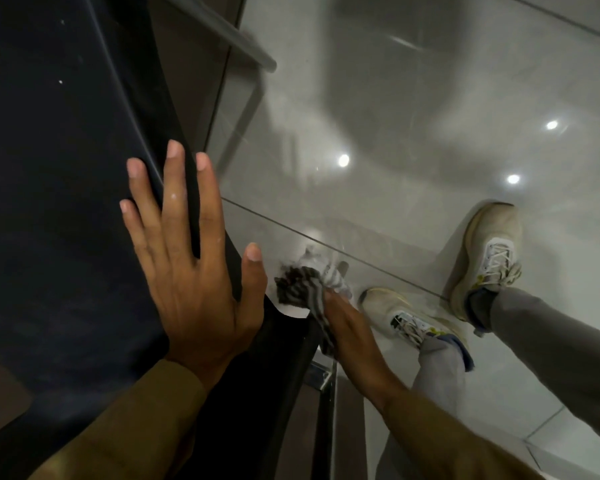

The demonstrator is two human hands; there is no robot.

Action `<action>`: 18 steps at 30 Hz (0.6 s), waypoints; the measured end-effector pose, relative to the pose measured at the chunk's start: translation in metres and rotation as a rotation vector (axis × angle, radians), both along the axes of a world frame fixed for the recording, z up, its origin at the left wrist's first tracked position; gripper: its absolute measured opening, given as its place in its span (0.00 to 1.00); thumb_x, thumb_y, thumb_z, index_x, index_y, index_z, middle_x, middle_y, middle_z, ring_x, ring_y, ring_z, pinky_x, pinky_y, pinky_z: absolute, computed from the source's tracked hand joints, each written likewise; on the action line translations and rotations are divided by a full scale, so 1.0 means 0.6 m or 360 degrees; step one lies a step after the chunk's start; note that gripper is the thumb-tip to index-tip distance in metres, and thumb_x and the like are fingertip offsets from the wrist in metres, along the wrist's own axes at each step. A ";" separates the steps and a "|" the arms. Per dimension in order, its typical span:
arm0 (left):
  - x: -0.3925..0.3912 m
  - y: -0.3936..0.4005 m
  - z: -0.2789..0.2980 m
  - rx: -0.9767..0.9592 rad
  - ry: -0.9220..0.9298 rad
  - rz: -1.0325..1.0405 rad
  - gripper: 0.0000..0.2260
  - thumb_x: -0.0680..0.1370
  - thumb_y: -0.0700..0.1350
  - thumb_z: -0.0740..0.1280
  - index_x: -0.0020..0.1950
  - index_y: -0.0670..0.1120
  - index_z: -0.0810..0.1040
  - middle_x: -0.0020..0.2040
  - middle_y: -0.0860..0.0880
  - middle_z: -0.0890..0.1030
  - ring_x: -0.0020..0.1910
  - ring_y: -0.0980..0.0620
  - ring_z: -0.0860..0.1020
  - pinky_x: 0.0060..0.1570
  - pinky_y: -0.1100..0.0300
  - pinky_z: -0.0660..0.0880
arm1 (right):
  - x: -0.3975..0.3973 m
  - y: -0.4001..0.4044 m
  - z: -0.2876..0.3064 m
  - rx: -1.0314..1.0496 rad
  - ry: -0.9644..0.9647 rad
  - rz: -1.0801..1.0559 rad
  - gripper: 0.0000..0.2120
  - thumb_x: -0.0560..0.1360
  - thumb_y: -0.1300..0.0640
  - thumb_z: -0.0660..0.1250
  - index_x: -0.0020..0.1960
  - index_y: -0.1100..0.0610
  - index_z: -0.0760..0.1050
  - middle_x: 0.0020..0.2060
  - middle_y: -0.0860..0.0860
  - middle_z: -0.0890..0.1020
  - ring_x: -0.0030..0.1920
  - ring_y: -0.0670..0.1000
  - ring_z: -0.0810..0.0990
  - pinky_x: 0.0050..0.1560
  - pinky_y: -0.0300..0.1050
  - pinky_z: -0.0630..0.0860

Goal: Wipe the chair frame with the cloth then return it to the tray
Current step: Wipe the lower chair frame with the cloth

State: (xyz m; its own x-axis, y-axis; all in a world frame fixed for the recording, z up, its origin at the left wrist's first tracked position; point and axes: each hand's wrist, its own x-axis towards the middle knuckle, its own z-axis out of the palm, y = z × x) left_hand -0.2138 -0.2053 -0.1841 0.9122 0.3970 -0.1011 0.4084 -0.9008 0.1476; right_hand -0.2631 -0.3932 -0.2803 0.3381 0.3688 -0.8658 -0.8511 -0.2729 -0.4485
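A dark chair [56,202] fills the left of the view, seen from above. My left hand [187,258] lies flat on its dark seat edge, fingers spread, holding nothing. My right hand [347,327] reaches down beside the chair and grips a striped dark-and-white cloth [305,282], bunched and blurred, low against the chair frame [323,372] at the seat's corner. A grey metal leg of the frame [246,109] runs down toward the floor further up. No tray is in view.
Glossy pale floor tiles [413,98] with ceiling-light reflections cover the right side. My two feet in cream sneakers [489,251] and grey trousers stand on the floor right of the chair, close to the cloth.
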 end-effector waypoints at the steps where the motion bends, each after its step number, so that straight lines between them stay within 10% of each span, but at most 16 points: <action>1: -0.001 0.001 -0.003 0.0003 -0.0008 -0.0005 0.34 0.84 0.54 0.54 0.88 0.40 0.57 0.88 0.36 0.57 0.87 0.28 0.51 0.88 0.35 0.45 | 0.000 0.011 -0.038 -0.0053 -0.0072 0.0047 0.17 0.87 0.48 0.58 0.62 0.31 0.82 0.61 0.33 0.85 0.63 0.37 0.83 0.68 0.40 0.79; 4: -0.006 0.005 -0.007 0.0017 -0.0046 -0.0024 0.34 0.84 0.53 0.53 0.88 0.40 0.56 0.88 0.36 0.58 0.87 0.28 0.51 0.87 0.34 0.46 | 0.004 0.021 -0.149 -0.0205 0.0099 0.0101 0.17 0.89 0.52 0.58 0.72 0.40 0.77 0.76 0.53 0.79 0.69 0.52 0.81 0.70 0.56 0.78; 7: -0.006 0.005 -0.009 -0.0008 -0.0091 -0.0020 0.33 0.83 0.52 0.53 0.88 0.40 0.57 0.88 0.36 0.59 0.87 0.27 0.51 0.87 0.33 0.46 | 0.018 0.011 -0.191 -0.0283 0.0287 0.0159 0.25 0.89 0.45 0.55 0.85 0.46 0.63 0.85 0.52 0.66 0.84 0.55 0.66 0.85 0.65 0.59; 13: -0.007 0.004 -0.008 -0.0009 -0.0046 -0.0005 0.33 0.84 0.54 0.53 0.88 0.41 0.58 0.89 0.38 0.58 0.88 0.28 0.50 0.88 0.35 0.45 | -0.041 -0.018 0.007 0.0161 0.0210 -0.0109 0.25 0.82 0.28 0.58 0.78 0.26 0.66 0.82 0.28 0.66 0.80 0.28 0.63 0.80 0.29 0.60; 18: -0.006 0.003 -0.012 -0.0003 -0.0064 0.0006 0.34 0.84 0.54 0.54 0.88 0.42 0.57 0.89 0.39 0.58 0.88 0.28 0.50 0.88 0.37 0.44 | -0.051 -0.005 -0.003 0.0098 0.0121 -0.0182 0.21 0.85 0.31 0.52 0.77 0.22 0.61 0.81 0.25 0.63 0.80 0.27 0.64 0.83 0.34 0.57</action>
State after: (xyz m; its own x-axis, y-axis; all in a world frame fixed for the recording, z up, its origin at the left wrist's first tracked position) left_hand -0.2171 -0.2038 -0.1911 0.9142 0.4001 -0.0648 0.4052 -0.8991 0.1655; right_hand -0.2935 -0.3961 -0.2819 0.3149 0.3852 -0.8674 -0.9073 -0.1461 -0.3943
